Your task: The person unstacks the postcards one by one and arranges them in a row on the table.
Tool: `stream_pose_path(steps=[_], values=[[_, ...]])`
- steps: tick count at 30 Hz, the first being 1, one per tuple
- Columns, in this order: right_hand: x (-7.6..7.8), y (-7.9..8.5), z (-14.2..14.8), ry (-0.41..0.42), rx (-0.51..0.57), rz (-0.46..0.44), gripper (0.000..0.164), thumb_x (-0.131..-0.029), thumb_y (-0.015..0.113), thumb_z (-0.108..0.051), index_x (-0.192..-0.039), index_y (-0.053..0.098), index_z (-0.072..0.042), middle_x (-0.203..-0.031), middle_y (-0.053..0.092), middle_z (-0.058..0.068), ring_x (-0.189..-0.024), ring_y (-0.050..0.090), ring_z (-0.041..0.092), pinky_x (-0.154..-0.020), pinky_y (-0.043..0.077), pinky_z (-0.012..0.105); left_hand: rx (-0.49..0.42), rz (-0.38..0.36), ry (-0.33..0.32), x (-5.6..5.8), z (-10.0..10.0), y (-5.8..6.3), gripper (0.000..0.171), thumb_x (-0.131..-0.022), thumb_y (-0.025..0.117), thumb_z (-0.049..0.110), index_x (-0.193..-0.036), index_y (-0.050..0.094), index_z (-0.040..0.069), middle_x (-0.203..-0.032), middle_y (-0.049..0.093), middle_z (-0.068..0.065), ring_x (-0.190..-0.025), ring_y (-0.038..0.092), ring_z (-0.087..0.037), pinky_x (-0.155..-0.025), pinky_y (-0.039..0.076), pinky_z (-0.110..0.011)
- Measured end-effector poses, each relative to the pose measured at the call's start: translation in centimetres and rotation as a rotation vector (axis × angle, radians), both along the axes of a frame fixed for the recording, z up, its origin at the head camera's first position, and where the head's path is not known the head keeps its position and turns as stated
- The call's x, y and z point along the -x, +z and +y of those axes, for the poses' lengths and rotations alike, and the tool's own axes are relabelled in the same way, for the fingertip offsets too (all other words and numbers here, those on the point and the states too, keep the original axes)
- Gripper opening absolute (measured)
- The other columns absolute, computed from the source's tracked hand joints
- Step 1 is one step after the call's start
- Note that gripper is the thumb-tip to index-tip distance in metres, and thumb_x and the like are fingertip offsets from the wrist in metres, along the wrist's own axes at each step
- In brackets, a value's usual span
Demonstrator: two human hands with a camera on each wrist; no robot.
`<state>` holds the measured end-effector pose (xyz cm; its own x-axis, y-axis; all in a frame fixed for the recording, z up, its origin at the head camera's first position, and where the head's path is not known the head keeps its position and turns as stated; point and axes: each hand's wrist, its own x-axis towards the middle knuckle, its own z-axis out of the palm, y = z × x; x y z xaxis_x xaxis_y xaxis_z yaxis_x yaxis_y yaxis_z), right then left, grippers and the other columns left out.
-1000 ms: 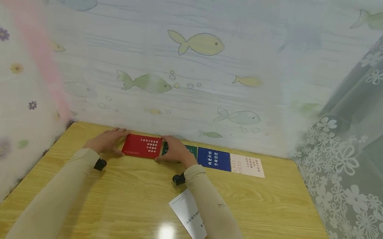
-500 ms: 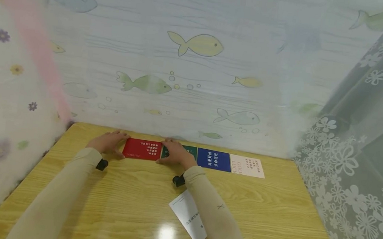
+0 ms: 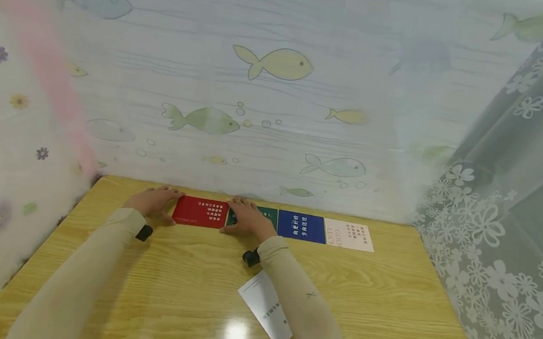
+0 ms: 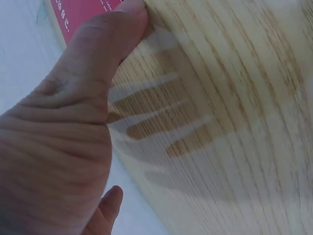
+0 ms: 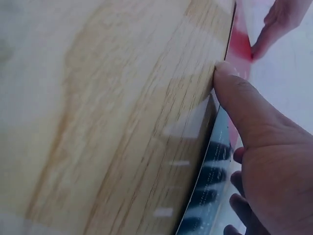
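Note:
A red card (image 3: 200, 211) with white printed characters lies flat near the back edge of the table, between my two hands. My left hand (image 3: 152, 201) touches its left end, fingers at the upper corner and thumb at the lower one. In the left wrist view that thumb (image 4: 105, 41) rests against the red card (image 4: 83, 12). Over the adjoining green card (image 3: 270, 212) spreads my right hand (image 3: 250, 219), hiding much of it. The right wrist view has its thumb (image 5: 239, 95) at the near edge, where red and green meet. Fingers of both hands are relaxed.
A blue card (image 3: 301, 226) and a cream card (image 3: 350, 235) continue the row rightward. Nearer, a white card (image 3: 264, 306) lies askew, partly covered by the right forearm (image 3: 304, 296). Fish-patterned fabric (image 3: 264, 136) borders the wooden table (image 3: 183, 291) at the back.
Early in this second, the red card shifts slightly toward me, and its near edge lines up better with the green card. Both hands move slightly with it, then stay nearly still.

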<state>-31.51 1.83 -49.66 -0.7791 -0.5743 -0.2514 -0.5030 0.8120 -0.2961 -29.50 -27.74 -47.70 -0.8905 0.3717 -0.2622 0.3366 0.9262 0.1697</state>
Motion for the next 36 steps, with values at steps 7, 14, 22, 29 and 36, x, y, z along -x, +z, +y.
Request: stream_pose_path(steps=[7,14,22,29,36], values=[[-1.2,1.6,1.1,0.049,0.021,0.075,0.085,-0.097,0.064,-0.053,-0.162,0.027,-0.012,-0.17,0.018,0.011,-0.158,0.013,0.03,-0.129,0.012,0.046,-0.046,0.008,-0.006,-0.1,-0.2,-0.3,0.093,-0.083,0.084,0.04,-0.154,0.04,0.001,-0.155,0.04,-0.029,-0.143,0.033,-0.054,-0.113,0.032,-0.071],[-4.3,3.6,4.9,0.059,0.108,0.189,0.077,-0.1,0.062,-0.045,-0.16,0.031,-0.009,-0.169,0.022,0.011,-0.158,0.014,0.029,-0.129,0.014,0.047,-0.233,0.113,-0.092,-1.8,1.5,-1.5,0.085,-0.088,0.08,0.036,-0.153,0.041,-0.002,-0.155,0.039,-0.031,-0.143,0.031,-0.057,-0.113,0.031,-0.072],[-9.9,3.5,8.4,0.091,0.137,0.193,0.071,-0.099,0.066,-0.038,-0.157,0.038,-0.008,-0.166,0.03,0.013,-0.156,0.02,0.033,-0.125,0.022,0.057,-0.348,0.186,-0.263,-8.1,7.8,-2.4,0.063,-0.092,0.075,0.022,-0.146,0.052,-0.001,-0.155,0.047,-0.021,-0.147,0.033,-0.048,-0.118,0.029,-0.066],[-14.8,3.2,11.7,0.082,0.062,0.148,0.076,-0.097,0.067,-0.044,-0.156,0.039,-0.004,-0.167,0.028,0.014,-0.156,0.021,0.035,-0.124,0.025,0.057,-0.374,0.121,-0.366,-13.7,13.2,-2.9,0.06,-0.097,0.068,0.025,-0.151,0.049,0.005,-0.16,0.043,-0.011,-0.151,0.032,-0.037,-0.122,0.028,-0.058],[-19.1,2.2,14.4,0.021,-0.008,0.068,0.084,-0.094,0.067,-0.052,-0.156,0.038,-0.003,-0.167,0.026,0.013,-0.156,0.019,0.035,-0.123,0.027,0.058,-0.375,0.091,-0.415,-16.4,16.0,-3.2,0.06,-0.1,0.064,0.033,-0.154,0.046,0.016,-0.162,0.041,0.0,-0.153,0.03,-0.03,-0.123,0.028,-0.056]])
